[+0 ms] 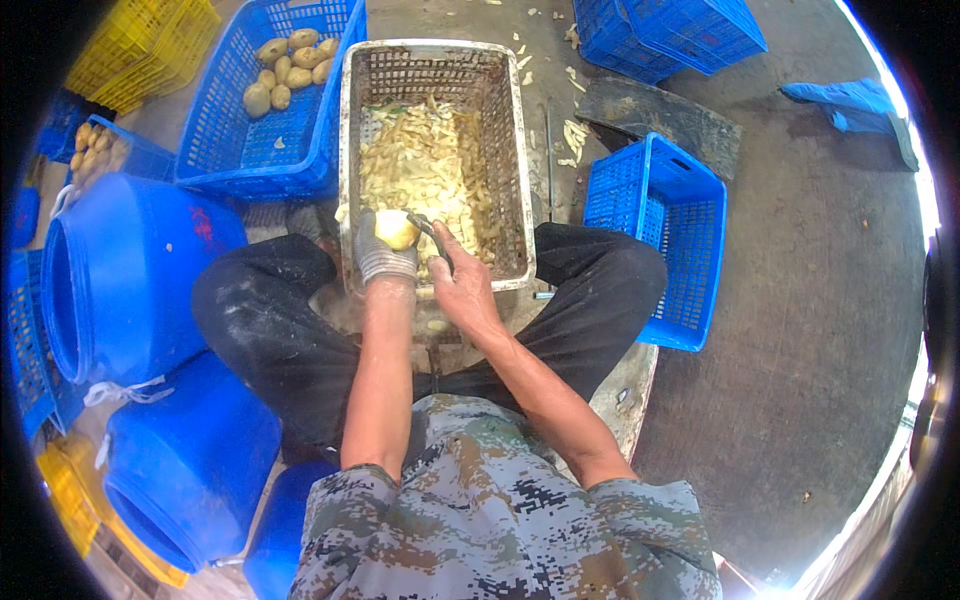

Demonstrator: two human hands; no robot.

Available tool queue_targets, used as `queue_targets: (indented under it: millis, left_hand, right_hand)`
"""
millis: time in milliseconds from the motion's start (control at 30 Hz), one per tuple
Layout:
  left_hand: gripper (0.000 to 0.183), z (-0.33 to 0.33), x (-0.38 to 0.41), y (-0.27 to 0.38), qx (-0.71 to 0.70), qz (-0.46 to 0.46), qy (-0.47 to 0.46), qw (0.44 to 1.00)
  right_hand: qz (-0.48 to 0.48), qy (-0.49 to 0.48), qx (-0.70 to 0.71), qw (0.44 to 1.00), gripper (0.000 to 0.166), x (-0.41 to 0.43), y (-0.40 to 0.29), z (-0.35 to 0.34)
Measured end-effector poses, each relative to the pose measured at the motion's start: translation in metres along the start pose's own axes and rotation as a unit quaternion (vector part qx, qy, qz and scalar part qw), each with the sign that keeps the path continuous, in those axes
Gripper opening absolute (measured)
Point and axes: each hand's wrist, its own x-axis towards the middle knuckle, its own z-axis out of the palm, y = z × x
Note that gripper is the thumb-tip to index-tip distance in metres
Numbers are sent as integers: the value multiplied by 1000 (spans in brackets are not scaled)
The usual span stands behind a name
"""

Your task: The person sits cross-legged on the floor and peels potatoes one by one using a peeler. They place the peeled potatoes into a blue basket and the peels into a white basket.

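Note:
My left hand (381, 251), in a grey knitted glove, grips a pale peeled potato (396, 229) over the near end of a white plastic crate (528, 202). Bare and dusted with pale residue, my right hand (465, 279) holds a dark-handled peeler (432, 234) whose head touches the potato's right side. The blade itself is too small to make out. Below both hands a thick layer of potato peelings (420, 161) covers the crate's bottom. The crate stands between my knees, its inner walls stained brown.
At upper left, a blue crate (247, 169) holds several peeled potatoes (298, 77). Blue plastic barrels (150, 277) crowd my left side. Beside my right knee stands another blue crate (694, 262). Peel scraps (574, 139) and a dark board (660, 120) lie on the floor ahead.

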Motion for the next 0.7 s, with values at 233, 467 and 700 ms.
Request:
queue_targets:
  millis: [233, 467, 700]
  left_hand:
    - [25, 5, -5, -1, 90, 64, 61, 992]
    - [24, -21, 40, -27, 24, 63, -11, 998]
    - [27, -6, 19, -21, 83, 67, 24, 994]
  right_hand:
    - [88, -64, -78, 991, 49, -25, -4, 14]
    - [9, -9, -87, 996, 51, 6, 7, -1]
    - [15, -71, -181, 981, 52, -16, 12, 2]
